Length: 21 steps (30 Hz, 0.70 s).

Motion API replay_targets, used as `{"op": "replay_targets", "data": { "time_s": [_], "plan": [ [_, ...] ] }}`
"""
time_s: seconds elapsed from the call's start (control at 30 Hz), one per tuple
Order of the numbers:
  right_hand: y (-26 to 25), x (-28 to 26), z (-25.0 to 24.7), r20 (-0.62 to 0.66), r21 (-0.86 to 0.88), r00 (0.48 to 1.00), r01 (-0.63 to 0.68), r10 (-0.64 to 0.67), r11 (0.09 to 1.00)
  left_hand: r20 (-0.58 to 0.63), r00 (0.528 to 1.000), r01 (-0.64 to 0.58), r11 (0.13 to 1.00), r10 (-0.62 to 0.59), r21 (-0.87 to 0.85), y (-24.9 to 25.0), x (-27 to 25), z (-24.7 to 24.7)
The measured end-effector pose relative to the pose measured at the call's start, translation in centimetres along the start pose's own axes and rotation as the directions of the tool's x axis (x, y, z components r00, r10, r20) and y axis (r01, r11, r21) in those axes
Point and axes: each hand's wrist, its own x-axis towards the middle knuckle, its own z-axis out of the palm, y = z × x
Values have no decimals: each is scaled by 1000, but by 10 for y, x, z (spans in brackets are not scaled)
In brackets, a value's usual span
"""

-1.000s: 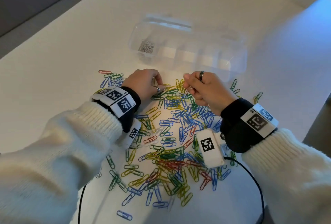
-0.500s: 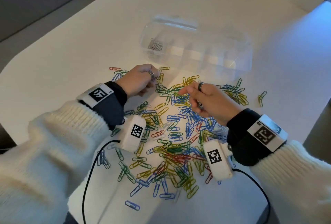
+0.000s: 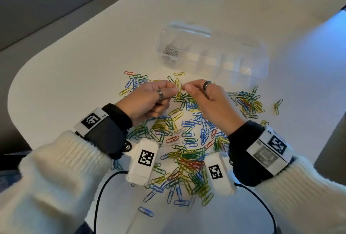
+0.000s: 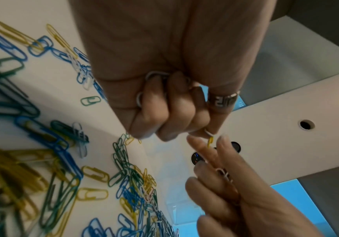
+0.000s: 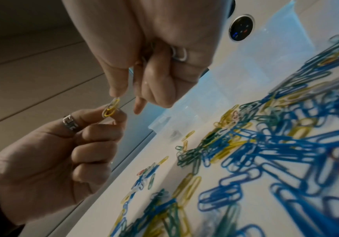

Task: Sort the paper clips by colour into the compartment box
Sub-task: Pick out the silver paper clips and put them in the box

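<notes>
A white bench (image 3: 78, 50) with a rounded corner; grey floor (image 3: 46, 0) beyond, bluish light along its right edge.

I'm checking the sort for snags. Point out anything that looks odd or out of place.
The yellow clip pinched between the left hand and right hand seems hooked to a white clip. Only the compartment box's leftmost compartment holds clips, silvery ones.

Clear glossy plastic box (image 3: 234, 54); coated clips (image 3: 189, 151); smooth matt table (image 3: 93, 46); knit sleeves (image 3: 61, 168).

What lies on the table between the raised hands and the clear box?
In the head view, just a yellow clip and a green clip on otherwise bare table before the box.
</notes>
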Motion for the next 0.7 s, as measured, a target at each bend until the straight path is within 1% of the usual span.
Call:
{"op": "replay_targets", "data": {
  "time_s": [0.1,0.2,0.27,0.33,0.4,0.47,0.57,0.63,0.67,0.7],
  "plan": [
    [-3,4,5,-40,73,999,32,-30,997,5,1000,-26,998,26,54,-1,-7,1],
    [-4,4,6,-11,159,1000,-3,5,987,-35,998,-48,991,53,126,-2,-12,0],
    [-4,2,6,20,141,1000,-12,9,990,-62,995,-65,984,76,163,-4,-16,0],
    [-3,1,5,16,64,1000,-6,5,998,-95,993,-62,987,77,147,-6,-18,-4],
    [4,2,0,-12,-59,1000,-9,8,998,-108,993,-31,997,39,68,-9,-18,-11],
    [15,4,-6,5,-256,999,-38,40,966,-58,998,-3,998,-1,-70,-10,-18,-19],
    [29,3,-9,68,-535,990,-69,124,842,70,998,14,962,5,-272,-11,-21,-24],
    [32,2,-8,63,-624,992,-46,109,780,155,987,7,937,50,-349,-11,-23,-24],
    [31,0,-7,72,-639,994,-17,81,769,177,982,7,927,64,-376,-12,-24,-24],
    [29,-1,-5,109,-639,992,26,57,768,187,980,17,916,64,-400,-12,-24,-23]
  ]
}}
